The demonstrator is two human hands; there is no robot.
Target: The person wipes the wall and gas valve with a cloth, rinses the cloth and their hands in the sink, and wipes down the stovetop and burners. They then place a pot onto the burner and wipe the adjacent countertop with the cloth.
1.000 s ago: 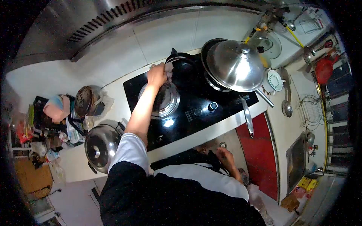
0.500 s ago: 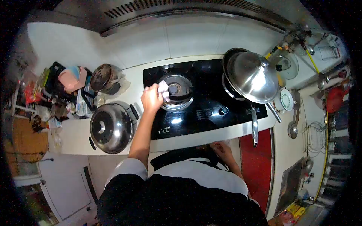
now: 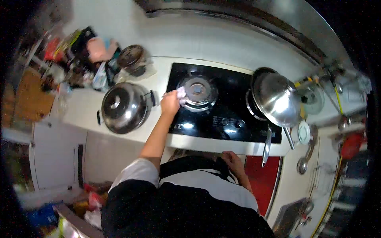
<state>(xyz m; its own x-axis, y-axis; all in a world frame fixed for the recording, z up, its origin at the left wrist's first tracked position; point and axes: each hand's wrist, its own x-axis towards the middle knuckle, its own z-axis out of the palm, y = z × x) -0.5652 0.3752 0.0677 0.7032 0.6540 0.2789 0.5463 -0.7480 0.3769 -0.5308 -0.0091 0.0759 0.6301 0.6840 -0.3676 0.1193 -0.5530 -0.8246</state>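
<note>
My left hand [image 3: 170,103] is closed around a crumpled pale cloth [image 3: 181,94]. The cloth lies against the left side of the gas burner [image 3: 197,91], on the black glass cooktop [image 3: 222,113]. Low in front of my body, by the counter's front edge, is my right hand [image 3: 232,160]; its fingers are partly hidden and blurred, and nothing shows in it.
A lidded steel pot [image 3: 125,107] stands left of the cooktop. On the right burner sits a wok with a domed steel lid [image 3: 278,101], its handle [image 3: 267,146] jutting over the front edge. Clutter, including a pink container [image 3: 97,49], fills the left corner.
My view has turned, so the cooktop appears farther right. My left hand and the cloth have shifted from near the burner's centre to its left side. My right hand stays low.
</note>
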